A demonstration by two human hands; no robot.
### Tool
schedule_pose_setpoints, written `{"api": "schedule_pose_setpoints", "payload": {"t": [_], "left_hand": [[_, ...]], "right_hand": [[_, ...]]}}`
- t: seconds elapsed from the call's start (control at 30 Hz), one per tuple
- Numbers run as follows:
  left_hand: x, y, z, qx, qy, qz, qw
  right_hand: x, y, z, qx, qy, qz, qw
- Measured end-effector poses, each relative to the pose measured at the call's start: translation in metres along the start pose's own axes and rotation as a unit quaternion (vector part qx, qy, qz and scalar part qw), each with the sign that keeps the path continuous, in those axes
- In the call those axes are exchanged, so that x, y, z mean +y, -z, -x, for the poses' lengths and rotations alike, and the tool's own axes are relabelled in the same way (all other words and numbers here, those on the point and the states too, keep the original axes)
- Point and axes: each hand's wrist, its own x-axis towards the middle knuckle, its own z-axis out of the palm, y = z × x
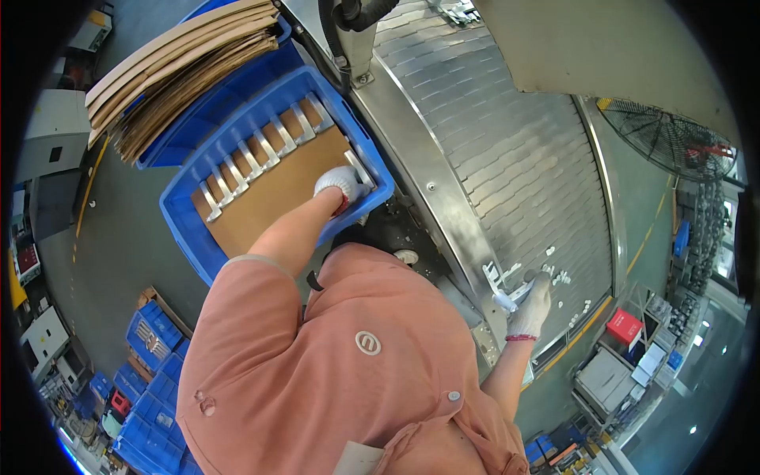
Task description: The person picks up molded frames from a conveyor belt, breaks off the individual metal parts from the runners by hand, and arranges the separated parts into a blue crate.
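My left hand (340, 185), in a white glove with a red cuff, is closed at the right side of a blue bin (182, 237), at the lower end of a metal bracket (359, 168). A row of similar metal brackets (255, 161) lies along the far side of the bin, on a brown cardboard sheet (277, 198). My right hand (530, 305), also gloved, is closed around a metal part (518, 294) over the near edge of a metal slat conveyor (507, 158). Another metal part (492, 277) lies beside it on the conveyor's edge.
Cardboard sheets (174, 59) are stacked on another blue bin behind the first. Small metal pieces (560, 277) lie on the conveyor near my right hand. A fan (665, 138) stands beyond it. Blue crates (154, 412) are stacked at the lower left.
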Motion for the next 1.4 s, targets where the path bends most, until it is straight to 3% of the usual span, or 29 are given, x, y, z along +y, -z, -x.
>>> {"api": "schedule_pose_setpoints", "payload": {"t": [0.07, 0.17, 0.3, 0.5, 0.7, 0.77, 0.8, 0.83, 0.87, 0.93, 1.0, 1.07, 1.1, 1.13, 1.23, 1.4], "left_hand": [[0.01, 0.001, 0.008, 0.014, 0.021, 0.0, 1.0], [0.031, 0.014, 0.02, -0.006, 0.068, -0.039, 0.997], [0.006, -0.014, 0.005, 0.056, 0.022, 0.001, 0.998], [0.022, 0.007, 0.036, 0.033, 0.021, 0.116, 0.992], [0.022, 0.027, 0.049, 0.058, -0.013, 0.057, 0.997], [0.006, 0.018, 0.049, 0.214, -0.071, 0.001, 0.974], [0.028, 0.031, 0.069, 0.276, -0.06, 0.103, 0.954], [0.012, 0.027, 0.057, 0.329, -0.142, 0.075, 0.931], [0.046, 0.04, 0.078, 0.295, -0.083, 0.222, 0.926], [0.095, 0.049, 0.105, 0.265, -0.179, 0.271, 0.908], [0.152, 0.054, 0.128, 0.256, -0.31, 0.169, 0.9], [0.194, 0.047, 0.129, 0.153, -0.385, 0.115, 0.903], [0.215, 0.044, 0.132, 0.088, -0.406, 0.074, 0.907], [0.234, 0.043, 0.137, 0.02, -0.424, 0.032, 0.905], [0.276, 0.037, 0.143, -0.143, -0.363, -0.079, 0.917], [0.278, 0.006, 0.146, -0.105, -0.418, -0.099, 0.897]], "right_hand": [[0.02, 0.005, -0.019, 0.006, 0.01, 0.007, 1.0], [-0.004, -0.025, 0.001, -0.02, -0.014, -0.026, 0.999], [-0.017, -0.057, 0.002, -0.027, 0.013, -0.022, 0.999], [-0.02, -0.069, 0.01, -0.058, -0.01, -0.036, 0.998], [0.016, -0.054, -0.007, -0.022, 0.036, -0.021, 0.999], [0.019, -0.042, -0.015, 0.018, 0.059, 0.006, 0.998], [0.016, -0.043, -0.015, 0.031, 0.057, 0.027, 0.998], [0.008, -0.044, -0.011, 0.047, 0.085, 0.05, 0.994], [0.002, -0.044, -0.008, 0.058, 0.111, 0.076, 0.989], [0.001, -0.039, -0.016, 0.053, 0.118, 0.114, 0.985], [-0.005, -0.044, -0.015, 0.026, 0.131, 0.112, 0.985], [-0.016, -0.053, -0.009, -0.005, 0.14, 0.07, 0.988], [-0.018, -0.055, -0.009, 0.006, 0.175, 0.114, 0.978], [-0.022, -0.056, -0.006, 0.008, 0.197, 0.131, 0.972], [-0.051, -0.059, 0.02, 0.037, 0.248, 0.179, 0.951], [-0.011, -0.043, -0.01, 0.05, 0.157, 0.146, 0.976]]}}
